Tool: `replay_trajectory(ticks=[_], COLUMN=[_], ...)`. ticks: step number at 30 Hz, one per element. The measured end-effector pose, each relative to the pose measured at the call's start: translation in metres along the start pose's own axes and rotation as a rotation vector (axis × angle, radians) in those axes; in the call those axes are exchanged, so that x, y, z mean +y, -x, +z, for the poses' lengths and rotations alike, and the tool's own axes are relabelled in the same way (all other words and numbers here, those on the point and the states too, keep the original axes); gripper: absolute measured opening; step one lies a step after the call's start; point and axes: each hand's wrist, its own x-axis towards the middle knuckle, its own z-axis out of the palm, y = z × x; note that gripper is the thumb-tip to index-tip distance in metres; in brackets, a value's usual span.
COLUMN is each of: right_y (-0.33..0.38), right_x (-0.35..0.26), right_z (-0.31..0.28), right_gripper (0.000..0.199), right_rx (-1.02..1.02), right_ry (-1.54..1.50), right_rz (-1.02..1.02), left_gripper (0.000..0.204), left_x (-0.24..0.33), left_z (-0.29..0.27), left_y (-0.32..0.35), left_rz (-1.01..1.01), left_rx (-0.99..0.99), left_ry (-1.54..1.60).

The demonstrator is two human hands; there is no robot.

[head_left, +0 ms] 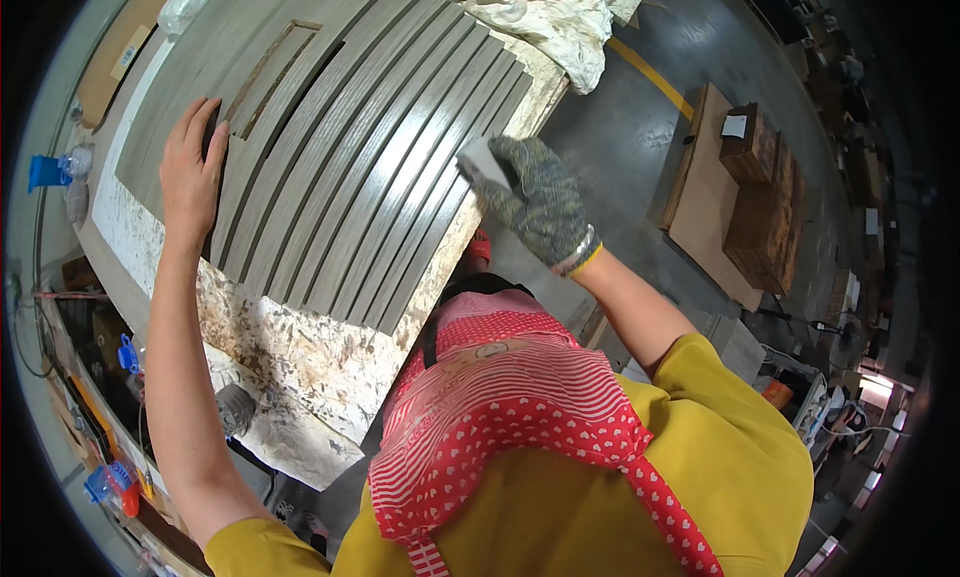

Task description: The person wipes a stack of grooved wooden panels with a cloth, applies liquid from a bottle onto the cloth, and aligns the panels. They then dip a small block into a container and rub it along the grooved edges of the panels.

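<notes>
The grey strips are pinned by the flat, open left hand while a small block is gripped in the gloved right hand; loose strips could be shoved askew.

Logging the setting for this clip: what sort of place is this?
Most likely a woodworking or furniture workshop. Grey wood-grain strips lie side by side on a stained workbench; the gloved right hand holds a small grey block, and brown panels are stacked on the concrete floor.
</notes>
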Motion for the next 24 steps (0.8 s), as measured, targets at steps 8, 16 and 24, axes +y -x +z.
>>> replay_trajectory(ticks=[8, 16, 24], right_y=[0.015, 0.006, -0.005], right_x=[-0.019, 0.011, 0.016], right_z=[-0.009, -0.005, -0.001], right_gripper=[0.036, 0.044, 0.038], right_rx=[-0.203, -0.001, -0.013], right_ry=[-0.036, 0.104, 0.055], right_rz=[0.1, -0.049, 0.04], left_gripper=[0.037, 0.037, 0.037], left_x=[0.001, -0.002, -0.001], left_z=[0.0, 0.001, 0.001], left_y=[0.0, 0.001, 0.0], left_rz=[0.005, 0.024, 0.026], left_rx=[0.005, 0.005, 0.004], left_ry=[-0.006, -0.009, -0.015])
